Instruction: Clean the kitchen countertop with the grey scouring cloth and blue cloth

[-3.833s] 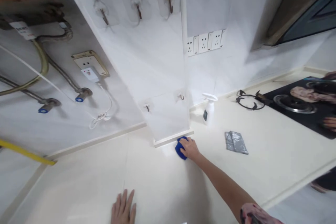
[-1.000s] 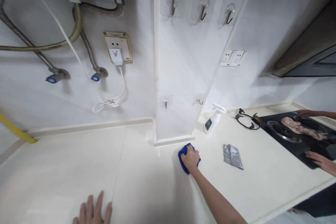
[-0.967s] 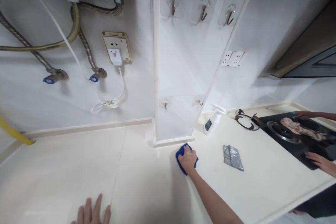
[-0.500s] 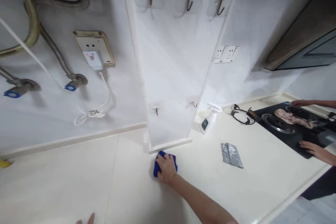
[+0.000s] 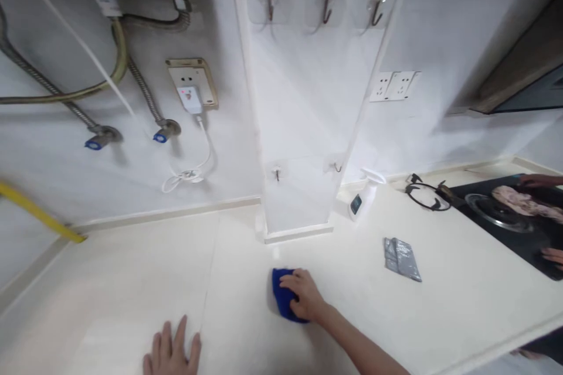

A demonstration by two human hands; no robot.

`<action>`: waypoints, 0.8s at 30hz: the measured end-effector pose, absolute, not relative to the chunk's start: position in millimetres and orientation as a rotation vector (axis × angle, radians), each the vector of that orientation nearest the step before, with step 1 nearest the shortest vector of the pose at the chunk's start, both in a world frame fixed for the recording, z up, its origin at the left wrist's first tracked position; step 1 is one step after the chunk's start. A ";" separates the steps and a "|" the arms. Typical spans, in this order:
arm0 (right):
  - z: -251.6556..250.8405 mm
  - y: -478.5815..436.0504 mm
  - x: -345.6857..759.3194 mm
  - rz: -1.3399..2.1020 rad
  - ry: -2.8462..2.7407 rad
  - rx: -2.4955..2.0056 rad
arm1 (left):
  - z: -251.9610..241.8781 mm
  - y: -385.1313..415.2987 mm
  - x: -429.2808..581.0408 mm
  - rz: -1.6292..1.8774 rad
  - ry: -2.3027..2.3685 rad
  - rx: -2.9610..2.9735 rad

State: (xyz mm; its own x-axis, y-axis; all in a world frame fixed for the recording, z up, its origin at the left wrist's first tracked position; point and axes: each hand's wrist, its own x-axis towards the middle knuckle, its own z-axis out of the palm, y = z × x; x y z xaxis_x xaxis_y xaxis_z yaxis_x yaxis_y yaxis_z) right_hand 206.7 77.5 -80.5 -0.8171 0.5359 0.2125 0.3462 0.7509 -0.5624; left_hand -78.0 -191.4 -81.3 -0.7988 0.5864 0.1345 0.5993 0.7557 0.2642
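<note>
My right hand (image 5: 304, 296) presses down on a blue cloth (image 5: 281, 300) on the cream countertop (image 5: 132, 293), a short way in front of the white pillar (image 5: 303, 129); its fingers curl over the cloth. My left hand (image 5: 172, 351) lies flat on the counter at the bottom edge, fingers spread, holding nothing.
A white spray bottle (image 5: 364, 194) stands right of the pillar. A folded grey cloth (image 5: 402, 258) lies further right. A loose burner ring (image 5: 424, 197) sits beside a black hob (image 5: 514, 217), where another person's hands (image 5: 552, 255) work with a pink rag (image 5: 523, 202). Pipes, valves and a socket line the left wall.
My right hand has drawn the blue cloth back from the pillar's base toward me. My left hand shows more fully at the bottom edge.
</note>
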 end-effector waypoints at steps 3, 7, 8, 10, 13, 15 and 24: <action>-90.1 91.0 248.2 0.555 -2.429 -0.953 | -79.8 -192.7 -77.1 -0.435 -2.912 -0.995; -92.1 91.9 259.2 0.343 -2.462 -1.279 | -77.7 -194.1 -76.4 -0.366 -2.996 -0.989; -89.3 89.1 250.7 0.294 -2.492 -1.353 | -77.5 -194.4 -75.9 -0.362 -3.002 -0.992; -80.5 81.1 222.5 0.208 -2.552 -1.459 | -78.1 -195.1 -74.6 -0.368 -2.983 -1.007; -64.1 68.2 164.8 0.178 -2.666 -1.478 | -81.2 -196.5 -72.7 -0.373 -2.947 -1.026; -54.8 61.8 123.4 0.219 -2.765 -1.399 | -83.6 -197.8 -71.8 -0.364 -2.940 -1.026; -23.4 48.8 -19.9 0.423 -3.053 -0.993 | -85.3 -200.3 -75.1 -0.295 -2.933 -1.029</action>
State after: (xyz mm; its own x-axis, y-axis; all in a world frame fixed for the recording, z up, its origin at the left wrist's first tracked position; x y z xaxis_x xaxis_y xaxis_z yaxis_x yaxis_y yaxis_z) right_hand -19.9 48.8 -23.4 -0.8078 0.5641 -0.1707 0.5893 0.7784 -0.2165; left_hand -75.1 -200.3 -85.3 -0.7826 0.6172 0.0804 0.6209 0.7650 0.1710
